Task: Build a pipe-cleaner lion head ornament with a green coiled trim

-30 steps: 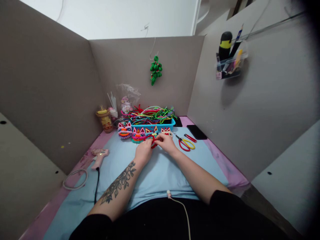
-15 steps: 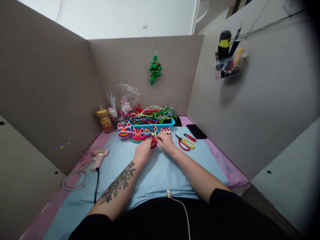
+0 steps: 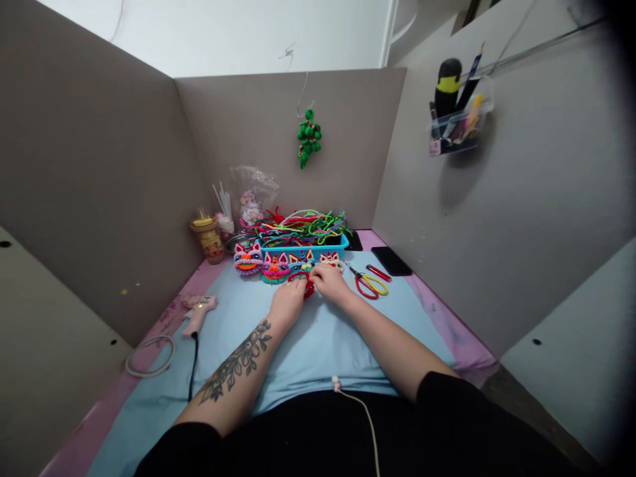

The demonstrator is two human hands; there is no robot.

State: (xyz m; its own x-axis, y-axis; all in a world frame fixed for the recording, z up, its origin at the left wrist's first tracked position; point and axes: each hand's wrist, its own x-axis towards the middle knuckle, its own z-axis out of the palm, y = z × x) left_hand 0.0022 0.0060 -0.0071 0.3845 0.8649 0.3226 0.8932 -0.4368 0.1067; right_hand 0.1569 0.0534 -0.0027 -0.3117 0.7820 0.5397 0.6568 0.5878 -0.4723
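Ring [image 3: 309, 290] of red fuzzy stem sits low between the two hands; whether it touches the cloth [image 3: 348, 344] beneath cannot be told. The left hand [image 3: 289, 296] is clamped on its left part, fingers closed over it, probably to steady so soft a piece. The right hand [image 3: 328, 281] meets it from the other side, thumb and fingertips drawn together at its upper right, a grip that seems meant for fine bending; the exact pinch is too small to make out.

Just beyond the fingers stand four fuzzy heads: purple [image 3: 248, 259], pink [image 3: 275, 268], blue [image 3: 301, 264] and white [image 3: 332, 261], the last partly hidden by the right hand. Lined up there, they leave the near cloth to the forearms and may serve as patterns. Behind them a blue tray [image 3: 342, 248] keeps loose stems [image 3: 298, 228] heaped within reach.

To the right lie scissors [image 3: 368, 286], handles toward the person, presumably for easy picking up, then a red cutter [image 3: 378, 273] and a phone [image 3: 391, 261]. The glue gun [image 3: 197, 318] rests well to the left, likely so that its nozzle and cord [image 3: 193, 368] are out of the arms' way.
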